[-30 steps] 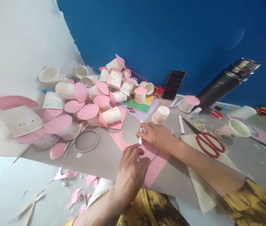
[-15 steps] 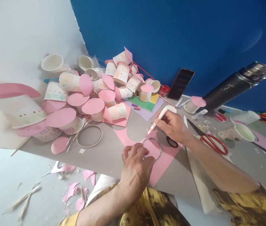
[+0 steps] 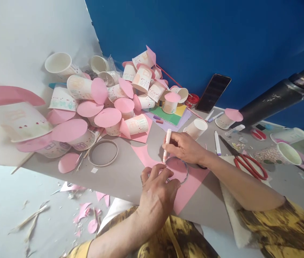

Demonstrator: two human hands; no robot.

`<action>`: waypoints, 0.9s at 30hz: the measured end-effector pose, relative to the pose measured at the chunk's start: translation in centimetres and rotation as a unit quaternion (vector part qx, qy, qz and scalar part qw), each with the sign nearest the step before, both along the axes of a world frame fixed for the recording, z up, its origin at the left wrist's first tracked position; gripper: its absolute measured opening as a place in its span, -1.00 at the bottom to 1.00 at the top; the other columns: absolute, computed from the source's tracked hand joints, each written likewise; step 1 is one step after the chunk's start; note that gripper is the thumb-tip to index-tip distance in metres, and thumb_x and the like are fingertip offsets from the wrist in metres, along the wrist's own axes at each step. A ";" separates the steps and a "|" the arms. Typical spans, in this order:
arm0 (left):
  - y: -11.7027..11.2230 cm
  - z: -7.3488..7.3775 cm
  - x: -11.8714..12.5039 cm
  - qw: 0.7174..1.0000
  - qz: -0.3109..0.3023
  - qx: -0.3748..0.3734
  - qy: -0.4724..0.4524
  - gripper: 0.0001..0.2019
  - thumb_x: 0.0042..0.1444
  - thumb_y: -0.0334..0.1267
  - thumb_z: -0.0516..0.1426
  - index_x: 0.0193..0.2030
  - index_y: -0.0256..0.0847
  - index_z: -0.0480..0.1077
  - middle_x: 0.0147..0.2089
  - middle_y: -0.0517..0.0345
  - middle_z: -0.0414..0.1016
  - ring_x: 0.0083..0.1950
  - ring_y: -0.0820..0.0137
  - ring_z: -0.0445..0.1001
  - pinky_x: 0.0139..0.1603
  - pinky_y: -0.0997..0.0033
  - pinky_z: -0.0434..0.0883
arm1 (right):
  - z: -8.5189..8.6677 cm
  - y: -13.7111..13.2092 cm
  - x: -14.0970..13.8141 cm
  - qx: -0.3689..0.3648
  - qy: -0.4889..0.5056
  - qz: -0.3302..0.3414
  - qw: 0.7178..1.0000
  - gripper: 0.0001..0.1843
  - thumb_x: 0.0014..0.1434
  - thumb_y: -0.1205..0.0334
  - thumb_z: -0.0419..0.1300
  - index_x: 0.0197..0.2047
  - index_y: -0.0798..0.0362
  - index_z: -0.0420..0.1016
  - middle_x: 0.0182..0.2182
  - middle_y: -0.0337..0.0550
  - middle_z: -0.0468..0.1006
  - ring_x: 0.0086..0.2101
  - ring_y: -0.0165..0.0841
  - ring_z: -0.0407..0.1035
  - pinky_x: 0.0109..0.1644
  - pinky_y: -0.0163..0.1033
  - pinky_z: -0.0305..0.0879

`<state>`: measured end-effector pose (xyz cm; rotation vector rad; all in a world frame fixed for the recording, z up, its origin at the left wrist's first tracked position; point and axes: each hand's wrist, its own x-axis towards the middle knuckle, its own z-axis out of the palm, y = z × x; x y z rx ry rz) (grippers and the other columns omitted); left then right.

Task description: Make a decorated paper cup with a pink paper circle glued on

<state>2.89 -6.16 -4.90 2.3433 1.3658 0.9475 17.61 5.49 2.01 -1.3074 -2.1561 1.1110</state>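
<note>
My left hand (image 3: pixel 158 191) presses a thin grey ring (image 3: pixel 187 172), which looks like a tape roll's core, flat against a sheet of pink paper (image 3: pixel 188 193). Its fingers are bent over the ring's near left side and hide that part. A white marker (image 3: pixel 168 138) stands nearly upright in my right hand (image 3: pixel 185 147), pinched between thumb and fingers. The marker's tip is at the ring's far left edge, on the pink paper. Curved pieces are cut out of the sheet's far edge. Part of a black scissor handle shows under my right wrist.
Left and behind, paper cups with pink paper tops (image 3: pixel 107 118) are heaped up. Another ring (image 3: pixel 103 165) lies left of the paper. Red-handled scissors (image 3: pixel 251 166), a phone (image 3: pixel 213 93), a black flask (image 3: pixel 278 96) and a white paper cup (image 3: pixel 196 128) are around. Scraps litter the floor.
My right hand has moved left and nearer, bringing the marker from above the paper down to the ring's edge, more upright. My left hand stays on the ring. The view has shifted slightly.
</note>
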 end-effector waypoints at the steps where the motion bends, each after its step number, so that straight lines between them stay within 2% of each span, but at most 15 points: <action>1: 0.0 0.0 0.0 1.000 0.000 -0.001 0.000 -0.81 0.25 -0.43 0.21 -0.30 -0.05 0.58 -0.18 0.11 0.57 0.01 0.14 0.39 0.01 -0.03 0.20 | 0.1 0.1 -0.2 0.002 -0.011 0.009 1.000 -0.87 0.23 0.33 0.11 -0.37 0.00 0.37 -0.54 -0.34 0.64 -0.50 -0.40 0.35 -0.36 -0.32 0.17; 6: 0.0 0.0 0.0 1.000 0.005 0.004 0.000 -0.81 0.24 -0.44 0.21 -0.29 -0.04 0.59 -0.19 0.11 0.57 -0.02 0.17 0.40 -0.01 -0.01 0.20 | 0.1 0.6 0.1 0.055 -0.063 -0.006 0.996 -0.86 0.20 0.34 0.12 -0.41 0.01 0.38 -0.56 -0.33 0.57 -0.51 -0.40 0.29 -0.37 -0.31 0.13; 10: 0.0 -0.2 0.1 1.000 0.013 0.012 0.005 -0.79 0.24 -0.44 0.21 -0.37 -0.08 0.56 -0.19 0.11 0.57 -0.02 0.16 0.40 -0.03 0.02 0.19 | -0.3 0.5 1.7 0.109 -0.079 -0.064 0.989 -0.89 0.20 0.28 0.12 -0.37 0.01 0.42 -0.51 -0.29 0.54 -0.47 -0.36 0.34 -0.33 -0.29 0.17; 14: 0.0 -0.4 0.2 1.000 0.018 0.010 0.012 -0.83 0.20 -0.43 0.26 -0.35 -0.06 0.56 -0.17 0.12 0.57 -0.01 0.16 0.39 -0.04 0.04 0.17 | -0.7 -0.7 4.0 0.111 -0.074 -0.123 0.983 -0.88 0.21 0.24 0.10 -0.35 0.00 0.42 -0.50 -0.27 0.58 -0.48 -0.34 0.38 -0.32 -0.28 0.23; 21: 0.2 -0.1 0.1 0.999 0.012 0.027 0.020 -0.82 0.19 -0.43 0.26 -0.32 -0.03 0.61 -0.18 0.11 0.58 -0.03 0.17 0.41 -0.02 0.06 0.17 | -1.6 -5.7 6.9 0.116 -0.044 -0.253 0.960 -0.85 0.23 0.12 0.13 -0.35 -0.03 0.37 -0.64 -0.33 0.49 -0.64 -0.38 0.29 -0.50 -0.30 0.18; 27: 0.3 0.4 -0.1 1.000 0.008 0.012 0.026 -0.81 0.25 -0.37 0.23 -0.30 0.00 0.65 -0.18 0.12 0.60 -0.03 0.18 0.43 -0.01 0.07 0.17 | -3.1 -11.1 6.3 0.253 -0.016 -0.278 0.927 -0.87 0.32 0.19 0.12 -0.29 -0.01 0.37 -0.62 -0.32 0.52 -0.68 -0.43 0.28 -0.53 -0.33 0.19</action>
